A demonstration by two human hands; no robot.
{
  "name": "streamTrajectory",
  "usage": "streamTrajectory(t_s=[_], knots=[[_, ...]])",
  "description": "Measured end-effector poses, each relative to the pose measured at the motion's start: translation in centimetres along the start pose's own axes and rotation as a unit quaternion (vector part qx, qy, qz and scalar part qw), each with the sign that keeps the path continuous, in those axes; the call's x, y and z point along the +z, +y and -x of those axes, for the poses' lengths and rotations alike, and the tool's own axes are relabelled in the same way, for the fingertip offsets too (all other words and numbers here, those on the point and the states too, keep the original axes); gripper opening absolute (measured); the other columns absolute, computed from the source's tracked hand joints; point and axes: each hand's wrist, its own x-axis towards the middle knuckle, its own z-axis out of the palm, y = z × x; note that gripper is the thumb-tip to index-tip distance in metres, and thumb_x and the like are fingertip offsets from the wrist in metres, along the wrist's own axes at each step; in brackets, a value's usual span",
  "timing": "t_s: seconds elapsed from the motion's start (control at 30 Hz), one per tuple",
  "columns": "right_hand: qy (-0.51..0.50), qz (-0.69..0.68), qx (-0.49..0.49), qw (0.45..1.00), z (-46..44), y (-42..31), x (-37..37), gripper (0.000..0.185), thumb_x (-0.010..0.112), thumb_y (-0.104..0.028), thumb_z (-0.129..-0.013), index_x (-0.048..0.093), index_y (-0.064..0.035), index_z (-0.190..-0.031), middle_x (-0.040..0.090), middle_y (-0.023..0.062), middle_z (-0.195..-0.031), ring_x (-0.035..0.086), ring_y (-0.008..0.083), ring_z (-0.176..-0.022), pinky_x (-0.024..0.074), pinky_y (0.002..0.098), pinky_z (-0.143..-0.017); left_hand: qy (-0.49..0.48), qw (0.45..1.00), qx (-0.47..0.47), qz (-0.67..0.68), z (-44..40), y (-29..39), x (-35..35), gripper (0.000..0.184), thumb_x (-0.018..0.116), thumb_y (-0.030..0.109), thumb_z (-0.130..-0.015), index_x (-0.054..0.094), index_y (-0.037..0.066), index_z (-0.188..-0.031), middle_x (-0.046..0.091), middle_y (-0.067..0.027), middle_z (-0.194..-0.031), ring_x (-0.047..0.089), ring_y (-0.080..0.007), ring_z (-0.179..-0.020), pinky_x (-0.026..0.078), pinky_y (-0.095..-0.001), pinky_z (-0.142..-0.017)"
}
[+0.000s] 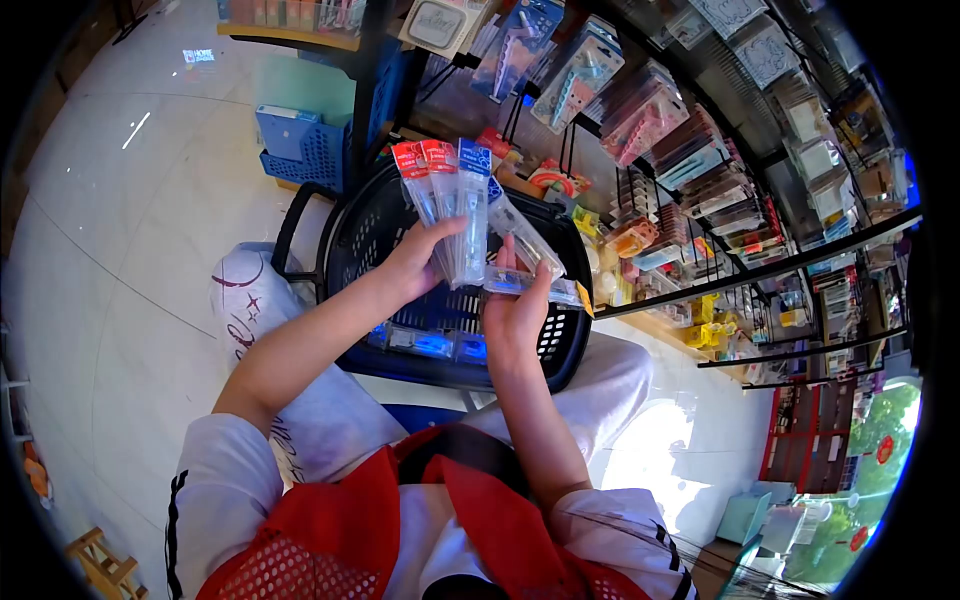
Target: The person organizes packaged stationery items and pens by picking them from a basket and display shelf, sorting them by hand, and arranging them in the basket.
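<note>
My left hand is closed on a fan of slim clear plastic packets. Red printed tops show on some of them, and the front one has a blue top. What the packets contain is too small to make out. Opposite it, my right hand is closed on more slim packets: a blue-topped one slanting up to the left and a clear one with an orange-yellow end lying across the fingers. Both hands are above a black shopping basket, where blue-lit clear packages lie near the front.
Racks of hanging packaged goods fill the right side, with a black metal rail crossing in front. A blue perforated bin stands behind the basket on the left. A small wooden stool is at the lower left.
</note>
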Motion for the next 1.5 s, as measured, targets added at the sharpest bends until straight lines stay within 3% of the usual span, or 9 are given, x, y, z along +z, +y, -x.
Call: streamTrajectory(t_s=[0.23,0.27,0.37,0.53,0.7,0.87,1.13,1.17,1.5], knots=[[-0.024,0.069,0.040,0.997,1.1,-0.8,0.1,0.034,0.040,-0.025,-0.090,0.041,0.0014,-0.113,0.052,0.0108,-0.102,0.050,0.0198,-0.098,0.0408,0.0322,-0.088,-0.048,0.998,-0.037,0.032,0.1,0.8,-0.2,0.031,0.057,0.019,-0.079,0.050,0.006,-0.107,0.059,-0.0066,-0.093,0.059,-0.0178,-0.084,0.048,-0.0350,-0.075],[-0.022,0.060,0.048,0.997,1.2,-0.7,-0.3,0.032,0.042,-0.023,-0.089,0.044,-0.0001,-0.112,0.053,0.0077,-0.095,0.051,0.0163,-0.084,0.0427,0.0282,-0.075,-0.048,0.998,-0.031,0.023,0.2,1.0,0.0,0.031,0.057,0.019,-0.079,0.050,0.005,-0.106,0.059,-0.0068,-0.092,0.059,-0.0177,-0.083,0.049,-0.0347,-0.075],[-0.120,0.149,0.059,0.980,0.7,-1.1,-2.6,0.029,0.043,-0.023,-0.088,0.047,-0.0013,-0.107,0.054,0.0074,-0.089,0.049,0.0140,-0.074,0.0405,0.0254,-0.065,-0.063,0.996,-0.058,0.027,-0.4,0.7,-1.1,0.032,0.057,0.019,-0.079,0.050,0.005,-0.107,0.060,-0.0074,-0.093,0.060,-0.0185,-0.084,0.049,-0.0356,-0.076],[-0.049,0.197,0.009,0.979,1.2,-2.5,-2.6,0.023,0.051,-0.021,-0.084,0.049,-0.0017,-0.097,0.056,0.0054,-0.070,0.049,0.0120,-0.051,0.0370,0.0227,-0.046,-0.077,0.994,-0.066,0.033,-0.2,0.3,-0.6,0.035,0.057,0.019,-0.079,0.049,0.004,-0.109,0.059,-0.0090,-0.097,0.059,-0.0197,-0.087,0.048,-0.0365,-0.078],[-0.096,0.403,0.042,0.909,1.9,-2.0,-1.9,0.021,0.054,-0.013,-0.082,0.052,-0.0025,-0.101,0.058,0.0032,-0.077,0.053,0.0090,-0.058,0.0393,0.0197,-0.045,-0.096,0.991,-0.077,0.046,0.0,0.1,-0.3,0.039,0.057,0.019,-0.079,0.047,0.003,-0.112,0.057,-0.0115,-0.104,0.057,-0.0219,-0.094,0.046,-0.0379,-0.082],[-0.073,0.384,0.041,0.919,0.9,-2.1,-2.4,0.019,0.055,-0.012,-0.081,0.054,-0.0018,-0.097,0.056,0.0002,-0.074,0.049,0.0056,-0.056,0.0386,0.0188,-0.045,-0.077,0.996,-0.031,0.032,-1.0,0.2,-1.5,0.040,0.057,0.020,-0.078,0.047,0.003,-0.113,0.057,-0.0114,-0.103,0.057,-0.0223,-0.094,0.046,-0.0388,-0.083],[-0.128,0.398,0.047,0.907,0.1,-3.8,-0.7,0.024,0.054,-0.011,-0.081,0.054,-0.0018,-0.103,0.056,-0.0007,-0.076,0.046,0.0033,-0.056,0.0357,0.0168,-0.046,0.041,0.975,0.122,-0.184,-0.9,0.3,-0.4,0.036,0.060,0.008,-0.076,0.047,0.003,-0.109,0.057,-0.0069,-0.099,0.056,-0.0168,-0.089,0.045,-0.0315,-0.078],[-0.112,0.411,0.047,0.904,0.6,-3.5,0.3,0.015,0.051,-0.010,-0.082,0.054,-0.0022,-0.094,0.058,0.0024,-0.073,0.047,0.0059,-0.051,0.0362,0.0184,-0.045,0.039,0.976,0.120,-0.176,-0.8,0.0,-0.4,0.036,0.060,0.008,-0.076,0.047,0.003,-0.109,0.057,-0.0069,-0.099,0.056,-0.0168,-0.090,0.045,-0.0314,-0.078],[-0.132,0.487,0.122,0.855,-0.3,-3.0,1.5,0.015,0.059,-0.016,-0.079,0.054,-0.0037,-0.086,0.055,0.0018,-0.065,0.047,0.0091,-0.045,0.0402,0.0218,-0.039,-0.014,0.996,0.023,-0.087,0.1,-1.2,-0.4,0.041,0.062,0.019,-0.078,0.044,0.005,-0.112,0.055,-0.0066,-0.100,0.055,-0.0167,-0.092,0.045,-0.0322,-0.081]])
